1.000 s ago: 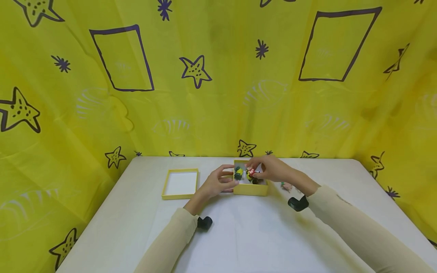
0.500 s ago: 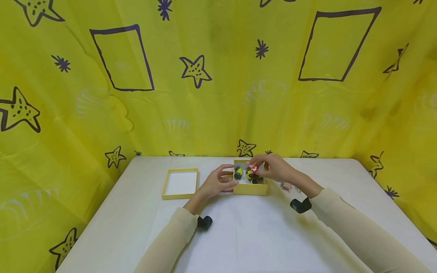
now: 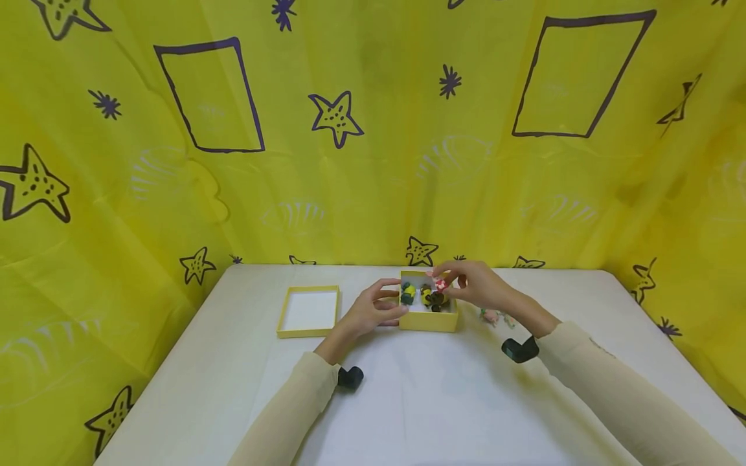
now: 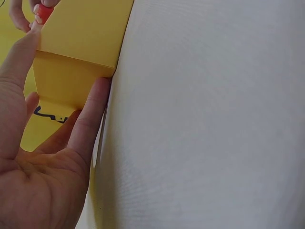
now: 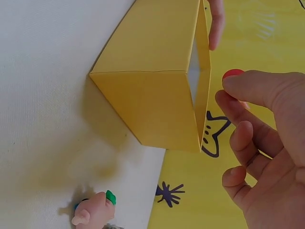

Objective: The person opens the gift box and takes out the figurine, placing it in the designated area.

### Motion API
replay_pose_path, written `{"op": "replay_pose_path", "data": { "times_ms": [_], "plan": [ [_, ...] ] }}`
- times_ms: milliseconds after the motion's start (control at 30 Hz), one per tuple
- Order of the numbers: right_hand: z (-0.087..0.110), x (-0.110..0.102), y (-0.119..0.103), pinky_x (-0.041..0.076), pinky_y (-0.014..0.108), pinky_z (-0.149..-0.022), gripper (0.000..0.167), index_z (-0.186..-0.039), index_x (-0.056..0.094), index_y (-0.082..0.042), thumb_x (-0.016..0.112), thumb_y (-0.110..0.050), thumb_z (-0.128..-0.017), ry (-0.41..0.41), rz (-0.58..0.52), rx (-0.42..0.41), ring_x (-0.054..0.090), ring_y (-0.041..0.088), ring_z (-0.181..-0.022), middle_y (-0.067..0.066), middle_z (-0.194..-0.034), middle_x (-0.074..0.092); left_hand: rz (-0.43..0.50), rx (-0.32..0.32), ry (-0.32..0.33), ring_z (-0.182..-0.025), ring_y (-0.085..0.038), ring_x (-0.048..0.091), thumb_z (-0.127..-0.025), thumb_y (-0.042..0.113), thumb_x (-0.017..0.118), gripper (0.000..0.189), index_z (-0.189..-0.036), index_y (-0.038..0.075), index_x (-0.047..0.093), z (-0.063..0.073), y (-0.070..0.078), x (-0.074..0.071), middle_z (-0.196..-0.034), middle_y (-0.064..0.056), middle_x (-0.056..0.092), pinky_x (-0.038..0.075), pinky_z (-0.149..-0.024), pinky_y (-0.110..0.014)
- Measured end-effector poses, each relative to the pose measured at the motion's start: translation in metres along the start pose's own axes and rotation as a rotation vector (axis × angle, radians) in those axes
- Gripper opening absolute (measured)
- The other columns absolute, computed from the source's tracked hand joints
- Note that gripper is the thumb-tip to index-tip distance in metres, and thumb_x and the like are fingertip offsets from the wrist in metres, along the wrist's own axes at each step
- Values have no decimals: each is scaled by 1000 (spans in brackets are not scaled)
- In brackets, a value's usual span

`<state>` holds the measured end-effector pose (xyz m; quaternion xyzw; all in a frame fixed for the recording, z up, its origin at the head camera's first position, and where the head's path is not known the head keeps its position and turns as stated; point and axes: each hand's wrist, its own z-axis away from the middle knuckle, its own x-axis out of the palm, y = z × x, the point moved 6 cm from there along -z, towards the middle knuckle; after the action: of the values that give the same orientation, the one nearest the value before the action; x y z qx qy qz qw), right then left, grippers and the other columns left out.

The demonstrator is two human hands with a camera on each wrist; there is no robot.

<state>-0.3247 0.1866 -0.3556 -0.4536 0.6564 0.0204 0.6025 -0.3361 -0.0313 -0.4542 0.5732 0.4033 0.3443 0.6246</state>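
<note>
An open yellow box [image 3: 428,322] stands on the table. My left hand [image 3: 373,307] rests along its left side with fingers extended, thumb at the front rim. Between thumb and fingertips my right hand [image 3: 474,285] pinches a small red-and-white toy figure [image 3: 441,284] over the right part of the box. Only a bit of its red [image 5: 232,73] shows in the right wrist view, above the rim. Inside the box lie a green-and-yellow figure [image 3: 408,294] and brown-and-yellow figures [image 3: 432,298].
A yellow-rimmed lid [image 3: 307,334] with a white inside lies to the left. Right of the box, a pink pig figure [image 5: 93,210] with a green bit lies on the white table [image 3: 396,401], another small piece beside it. A yellow patterned curtain [image 3: 373,194] hangs behind.
My right hand has shifted right and slightly up with the red-and-white figure, uncovering more of the brown-and-yellow figures. The left hand stays at the box.
</note>
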Motion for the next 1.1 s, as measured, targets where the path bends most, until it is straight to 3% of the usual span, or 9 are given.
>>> {"op": "replay_pose_path", "data": {
  "times_ms": [567,767,1100],
  "plan": [
    [10,-8,9,45,24,-59,35,-119,70,-8,79,2,-87,34,-21,29,55,18,-71,4,-93,76,-22,2,5,-124,-30,62,-92,16,80,68,-152,17,47,0,2,-1,-150,-16,50,63,-84,-39],
    [20,-17,15,47,25,-60,35,-120,70,-9,78,2,-87,53,-2,27,57,18,-71,3,-92,76,-12,6,-5,-124,-32,62,-93,15,79,68,-153,17,46,1,3,-1,-151,-18,49,63,-84,-41],
    [47,-37,33,50,27,-62,36,-120,71,-11,80,-1,-87,67,35,91,58,17,-74,2,-96,74,-3,15,-12,-119,-30,63,-93,13,78,66,-152,17,47,1,2,1,-151,-19,49,63,-83,-41]
  ]
}}
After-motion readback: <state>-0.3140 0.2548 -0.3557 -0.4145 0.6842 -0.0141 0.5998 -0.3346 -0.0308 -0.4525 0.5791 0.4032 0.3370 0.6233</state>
